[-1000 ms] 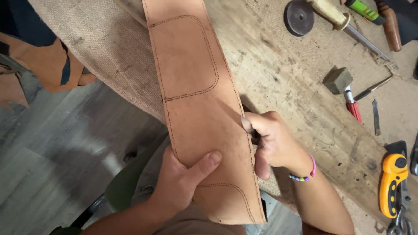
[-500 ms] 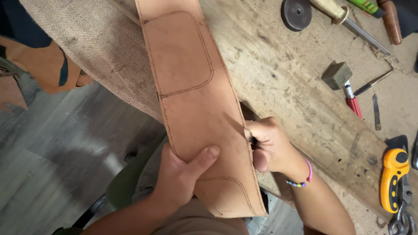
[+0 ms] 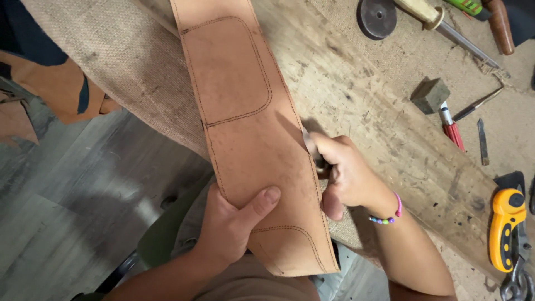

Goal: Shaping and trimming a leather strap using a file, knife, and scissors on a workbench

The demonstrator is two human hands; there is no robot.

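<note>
Floor: grey wood-look planks (image 3: 61,223), lower left.
Worktop: worn, scratched wooden board (image 3: 362,111), partly covered by coarse burlap (image 3: 111,61).

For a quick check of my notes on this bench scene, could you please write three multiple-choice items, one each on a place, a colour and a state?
1. Where does the yellow cutter lie?
A. at the bench's right end
B. on the floor
C. on the leather strip

2. What colour is the leather strip?
A. black
B. tan
C. white

3. How does the left hand meet the strip?
A. it hovers clear of it
B. it grips the near end, thumb on top
C. it lies flat on the bench beside it

Answers:
1 A: the cutter rests on the bench by the right edge of the view.
2 B: the strip is tan with dark stitch lines.
3 B: the thumb presses on the strip's face while the right hand works a small tool at its right edge.
</note>
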